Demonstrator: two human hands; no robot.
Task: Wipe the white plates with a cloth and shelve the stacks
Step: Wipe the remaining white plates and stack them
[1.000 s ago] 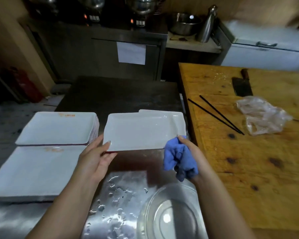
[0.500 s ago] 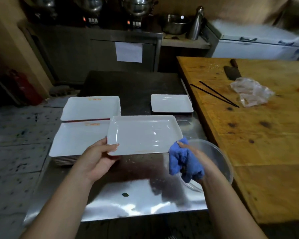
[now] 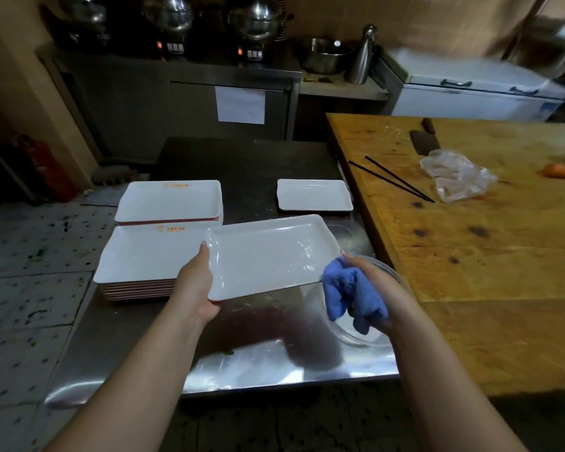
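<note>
White and still glossy, one plate (image 3: pixel 268 256) is held above the steel worktop (image 3: pixel 137 347) by the left hand (image 3: pixel 198 282) at its near corner, while the right hand (image 3: pixel 369 285) clutches the blue cloth (image 3: pixel 349 295) at the opposite edge, so the wiping step seems in hand and the cloth must next sweep across the plate.

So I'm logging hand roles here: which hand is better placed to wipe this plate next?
The right hand: it already grips the blue cloth at the plate's right edge. The left hand is busy holding the plate's left edge.
</note>
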